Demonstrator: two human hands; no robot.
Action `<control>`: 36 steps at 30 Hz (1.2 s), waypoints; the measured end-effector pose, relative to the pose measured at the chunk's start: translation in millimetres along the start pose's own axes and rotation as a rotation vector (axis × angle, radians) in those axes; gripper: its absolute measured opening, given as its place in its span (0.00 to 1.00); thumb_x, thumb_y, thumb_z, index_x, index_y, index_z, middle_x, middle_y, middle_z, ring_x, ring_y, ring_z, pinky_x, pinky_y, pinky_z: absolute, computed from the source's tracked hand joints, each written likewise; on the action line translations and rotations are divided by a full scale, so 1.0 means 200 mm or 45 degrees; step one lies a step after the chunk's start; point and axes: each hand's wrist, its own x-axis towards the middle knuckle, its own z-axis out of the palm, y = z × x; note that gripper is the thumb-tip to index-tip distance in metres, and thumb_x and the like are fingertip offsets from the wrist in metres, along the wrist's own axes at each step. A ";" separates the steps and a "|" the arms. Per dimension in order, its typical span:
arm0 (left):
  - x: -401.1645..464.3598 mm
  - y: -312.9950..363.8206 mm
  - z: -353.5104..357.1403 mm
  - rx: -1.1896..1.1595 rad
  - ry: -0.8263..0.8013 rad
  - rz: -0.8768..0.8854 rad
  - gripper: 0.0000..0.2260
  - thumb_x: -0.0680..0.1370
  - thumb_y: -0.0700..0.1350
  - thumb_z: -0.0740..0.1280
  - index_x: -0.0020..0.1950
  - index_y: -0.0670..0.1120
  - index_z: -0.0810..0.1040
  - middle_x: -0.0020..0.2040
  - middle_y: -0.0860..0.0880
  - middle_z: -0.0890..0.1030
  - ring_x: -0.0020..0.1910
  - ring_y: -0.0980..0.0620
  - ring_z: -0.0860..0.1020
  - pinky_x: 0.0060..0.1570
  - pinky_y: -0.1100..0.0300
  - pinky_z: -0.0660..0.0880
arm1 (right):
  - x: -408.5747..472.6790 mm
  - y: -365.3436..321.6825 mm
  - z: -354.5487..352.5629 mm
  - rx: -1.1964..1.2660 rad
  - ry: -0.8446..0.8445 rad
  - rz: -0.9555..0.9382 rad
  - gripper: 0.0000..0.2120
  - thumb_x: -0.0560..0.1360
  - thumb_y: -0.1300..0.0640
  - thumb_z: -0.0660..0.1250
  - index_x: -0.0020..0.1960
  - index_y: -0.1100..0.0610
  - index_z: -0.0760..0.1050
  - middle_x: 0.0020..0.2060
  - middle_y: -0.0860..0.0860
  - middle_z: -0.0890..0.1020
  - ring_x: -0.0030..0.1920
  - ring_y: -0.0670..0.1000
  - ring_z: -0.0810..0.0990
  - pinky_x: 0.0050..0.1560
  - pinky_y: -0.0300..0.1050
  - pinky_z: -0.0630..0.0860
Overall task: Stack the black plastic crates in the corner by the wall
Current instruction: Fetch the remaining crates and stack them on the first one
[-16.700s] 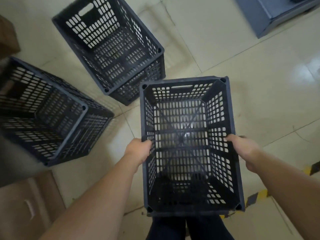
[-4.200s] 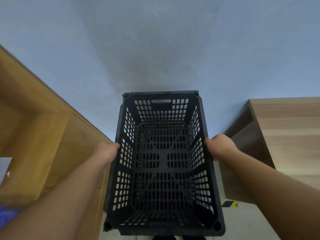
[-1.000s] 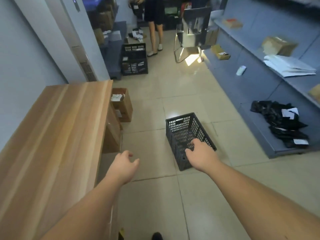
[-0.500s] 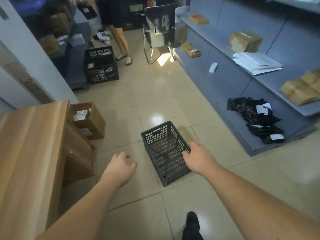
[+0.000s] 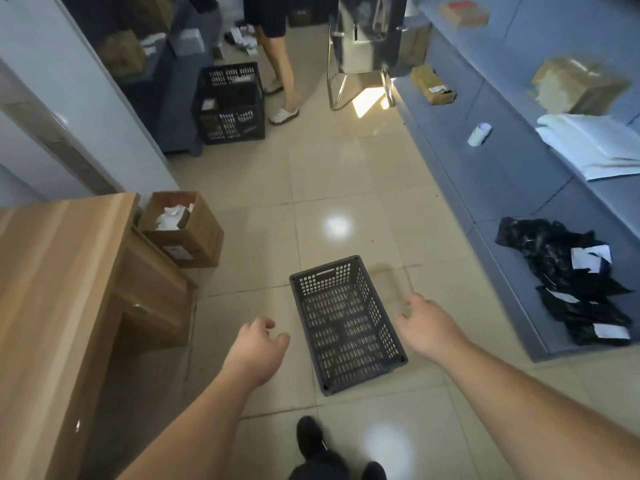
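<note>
An empty black plastic crate (image 5: pixel 346 323) stands upright on the tiled floor just ahead of me. My left hand (image 5: pixel 254 351) hovers to its left, fingers loosely curled, holding nothing. My right hand (image 5: pixel 427 327) hangs just right of the crate's right wall, fingers apart and empty, a little blurred. Neither hand touches the crate. Two more black crates (image 5: pixel 230 103) sit stacked further back on the left, with items inside.
A wooden desk (image 5: pixel 59 289) fills the left side, with an open cardboard box (image 5: pixel 180 228) beside it. Grey low shelving (image 5: pixel 519 168) with boxes, papers and black bags (image 5: pixel 571 285) runs along the right. A person's legs (image 5: pixel 282 71) and a metal chair (image 5: pixel 363 50) stand at the back.
I have stepped closer to the crate. My right hand has moved off the crate's rim to its right side, and my left hand has come nearer its left wall.
</note>
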 end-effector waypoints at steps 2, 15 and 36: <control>0.13 -0.01 0.00 -0.018 -0.028 -0.031 0.24 0.81 0.54 0.65 0.75 0.47 0.72 0.71 0.44 0.74 0.55 0.48 0.76 0.61 0.54 0.75 | 0.13 -0.04 0.01 -0.018 -0.020 0.021 0.21 0.82 0.50 0.59 0.71 0.57 0.71 0.68 0.59 0.78 0.63 0.61 0.79 0.58 0.49 0.75; 0.93 -0.07 0.08 0.002 -0.187 -0.171 0.25 0.81 0.55 0.64 0.77 0.47 0.71 0.71 0.44 0.74 0.53 0.50 0.73 0.54 0.58 0.70 | 0.90 -0.17 0.21 -0.002 -0.163 0.231 0.25 0.82 0.49 0.60 0.77 0.56 0.68 0.71 0.60 0.77 0.68 0.62 0.77 0.64 0.49 0.74; 1.73 -0.21 1.29 -0.291 -0.283 -0.525 0.25 0.81 0.53 0.63 0.77 0.46 0.68 0.64 0.42 0.81 0.48 0.46 0.79 0.35 0.57 0.71 | 1.93 0.43 1.04 -0.103 -0.389 0.226 0.20 0.84 0.51 0.59 0.72 0.59 0.69 0.63 0.58 0.79 0.48 0.55 0.72 0.48 0.46 0.68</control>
